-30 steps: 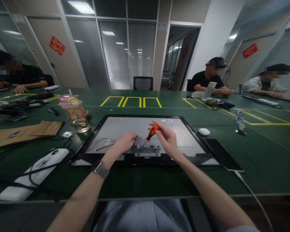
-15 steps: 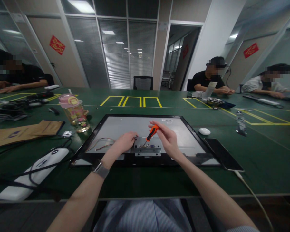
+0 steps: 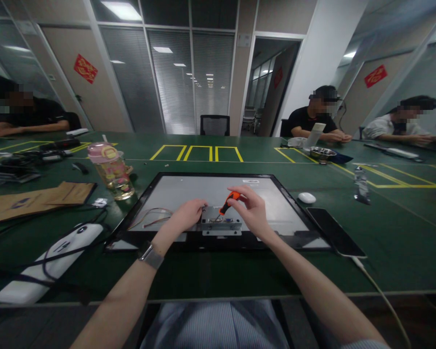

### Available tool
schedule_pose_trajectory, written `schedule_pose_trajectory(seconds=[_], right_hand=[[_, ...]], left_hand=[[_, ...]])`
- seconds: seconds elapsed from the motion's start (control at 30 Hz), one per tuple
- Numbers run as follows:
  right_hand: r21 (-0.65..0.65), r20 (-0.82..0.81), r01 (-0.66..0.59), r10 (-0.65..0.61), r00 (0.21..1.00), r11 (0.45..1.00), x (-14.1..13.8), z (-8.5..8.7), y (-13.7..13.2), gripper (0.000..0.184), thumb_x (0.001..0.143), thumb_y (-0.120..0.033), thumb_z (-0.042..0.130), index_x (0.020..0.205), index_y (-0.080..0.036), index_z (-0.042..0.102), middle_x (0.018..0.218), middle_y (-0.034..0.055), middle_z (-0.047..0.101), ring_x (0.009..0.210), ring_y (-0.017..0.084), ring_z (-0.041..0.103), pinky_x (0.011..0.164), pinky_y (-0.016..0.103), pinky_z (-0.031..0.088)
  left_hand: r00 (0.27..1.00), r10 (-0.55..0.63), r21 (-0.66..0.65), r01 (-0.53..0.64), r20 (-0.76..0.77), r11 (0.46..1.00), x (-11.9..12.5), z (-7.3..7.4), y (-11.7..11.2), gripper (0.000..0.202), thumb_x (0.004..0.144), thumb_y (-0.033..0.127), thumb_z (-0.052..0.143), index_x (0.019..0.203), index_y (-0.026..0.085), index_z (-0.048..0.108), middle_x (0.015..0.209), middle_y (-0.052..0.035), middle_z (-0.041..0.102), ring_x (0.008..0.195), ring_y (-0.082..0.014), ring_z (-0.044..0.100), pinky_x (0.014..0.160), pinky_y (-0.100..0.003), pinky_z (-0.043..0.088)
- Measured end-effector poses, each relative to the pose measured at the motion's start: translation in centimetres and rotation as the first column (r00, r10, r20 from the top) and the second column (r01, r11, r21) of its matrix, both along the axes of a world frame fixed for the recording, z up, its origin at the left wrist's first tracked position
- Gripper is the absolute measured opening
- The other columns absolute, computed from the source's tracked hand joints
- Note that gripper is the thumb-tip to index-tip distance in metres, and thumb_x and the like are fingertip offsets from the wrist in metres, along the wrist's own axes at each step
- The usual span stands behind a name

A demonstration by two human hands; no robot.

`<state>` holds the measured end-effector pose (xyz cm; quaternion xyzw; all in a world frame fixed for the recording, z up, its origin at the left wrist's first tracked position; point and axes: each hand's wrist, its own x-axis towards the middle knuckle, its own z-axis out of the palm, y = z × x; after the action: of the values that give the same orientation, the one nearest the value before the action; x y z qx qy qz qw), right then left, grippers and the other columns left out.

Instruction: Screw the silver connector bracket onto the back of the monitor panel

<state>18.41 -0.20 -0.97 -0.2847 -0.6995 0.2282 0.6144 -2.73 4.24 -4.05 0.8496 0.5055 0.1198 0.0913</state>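
Note:
A black-framed monitor panel point(image 3: 276, 213) lies back-up on the green table, with a small metal port bracket point(image 3: 221, 226) near its front edge. My right hand point(image 3: 250, 209) is closed round an orange-handled screwdriver point(image 3: 228, 201), whose tip points down-left at the bracket's top. My left hand point(image 3: 187, 215) rests on the panel just left of the bracket, fingers curled with their tips pressing its left end. Thin coloured wires point(image 3: 150, 219) run over the panel left of that hand.
A pink-lidded bottle point(image 3: 112, 170), brown envelope point(image 3: 32, 199) and white power strip point(image 3: 47, 261) with black cables lie left. A white mouse point(image 3: 307, 198) and dark phone point(image 3: 336, 232) with cable lie right. Other people sit at the far left and far right.
My right hand has tipped forward and lowered the screwdriver handle slightly toward the bracket. My left hand has stayed where it was.

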Motion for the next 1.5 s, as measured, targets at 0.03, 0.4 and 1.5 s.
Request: schedule_pose_trajectory(seconds=[0.03, 0.4, 1.5], right_hand=[[0.0, 0.009, 0.005, -0.005, 1.0, 1.0, 0.04, 0.09, -0.07, 0.023, 0.083, -0.026, 0.064, 0.106, -0.029, 0.068, 0.087, 0.0025, 0.061, 0.082, 0.016, 0.061, 0.073, 0.032, 0.055], [-0.085, -0.036, -0.089, 0.086, 0.996, 0.992, -0.02, -0.13, -0.24, 0.032, 0.09, -0.027, 0.054, 0.121, -0.029, 0.06, 0.112, 0.0065, 0.067, 0.095, 0.02, 0.067, 0.086, 0.041, 0.055], [-0.1, -0.078, -0.078, 0.071, 0.994, 0.992, -0.02, 0.02, -0.32, 0.023, 0.091, -0.027, 0.052, 0.112, -0.026, 0.062, 0.108, 0.0068, 0.066, 0.097, 0.019, 0.065, 0.09, 0.039, 0.052]], left_hand=[[1.0, 0.0, 0.003, 0.0, -0.001, 1.0, -0.01, -0.01, 0.0, 0.035, 0.087, 0.011, 0.036, 0.11, 0.02, 0.061, 0.107, -0.0076, 0.067, 0.1, -0.0203, 0.062, 0.091, -0.032, 0.045], [1.0, 0.0, 0.011, 0.0, 0.005, 1.0, -0.03, -0.14, 0.09, 0.036, 0.087, 0.011, 0.036, 0.111, 0.019, 0.061, 0.109, -0.0091, 0.066, 0.101, -0.021, 0.062, 0.093, -0.032, 0.045], [1.0, -0.014, 0.023, 0.014, 0.014, 1.0, -0.08, -0.29, 0.19, 0.035, 0.087, 0.011, 0.036, 0.109, 0.019, 0.061, 0.105, -0.0089, 0.065, 0.098, -0.0212, 0.062, 0.09, -0.032, 0.045]])
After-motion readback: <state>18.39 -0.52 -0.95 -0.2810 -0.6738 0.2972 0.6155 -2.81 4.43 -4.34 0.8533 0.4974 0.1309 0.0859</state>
